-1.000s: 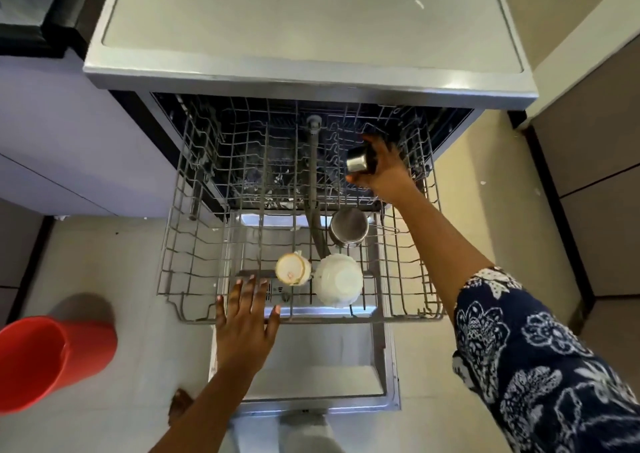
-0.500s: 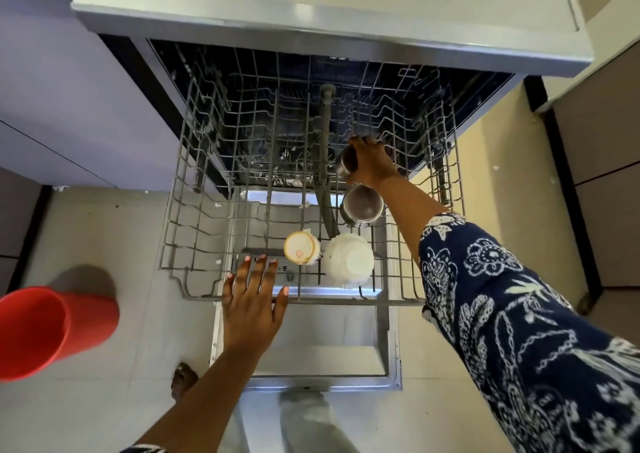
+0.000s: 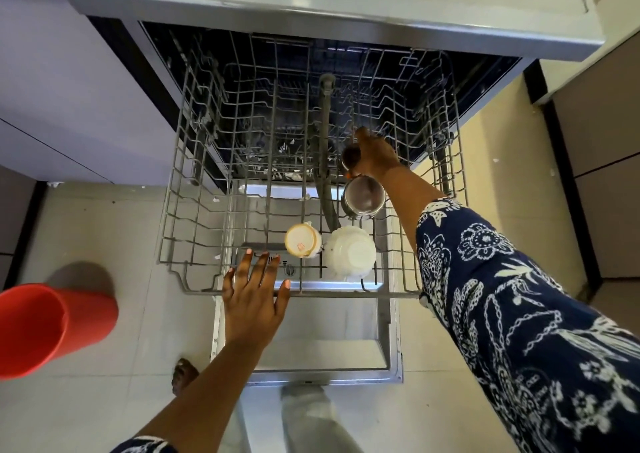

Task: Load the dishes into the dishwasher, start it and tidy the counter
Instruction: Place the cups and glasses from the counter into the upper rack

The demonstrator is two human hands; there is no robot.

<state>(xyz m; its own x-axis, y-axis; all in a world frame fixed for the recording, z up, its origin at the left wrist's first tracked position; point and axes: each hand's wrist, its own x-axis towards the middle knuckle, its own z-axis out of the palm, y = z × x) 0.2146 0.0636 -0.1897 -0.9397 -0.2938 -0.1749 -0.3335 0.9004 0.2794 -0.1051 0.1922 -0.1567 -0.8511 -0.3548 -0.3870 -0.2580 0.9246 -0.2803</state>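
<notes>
Pale floor tiles surround the pulled-out upper rack (image 3: 194, 210). Over the last second the right hand (image 3: 375, 156) has lowered its small steel cup (image 3: 350, 157), still gripped, just behind the seated steel tumbler (image 3: 363, 198); placement looks imminent. Left hand (image 3: 254, 300), fingers spread, rests on the rack's front rail. Left half stays free.

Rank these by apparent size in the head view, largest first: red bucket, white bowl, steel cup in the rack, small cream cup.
1. Red bucket, though cropped and nearer the camera.
2. White bowl.
3. Steel cup.
4. Cream cup.
Bowl and steel cup look close in size.
</notes>
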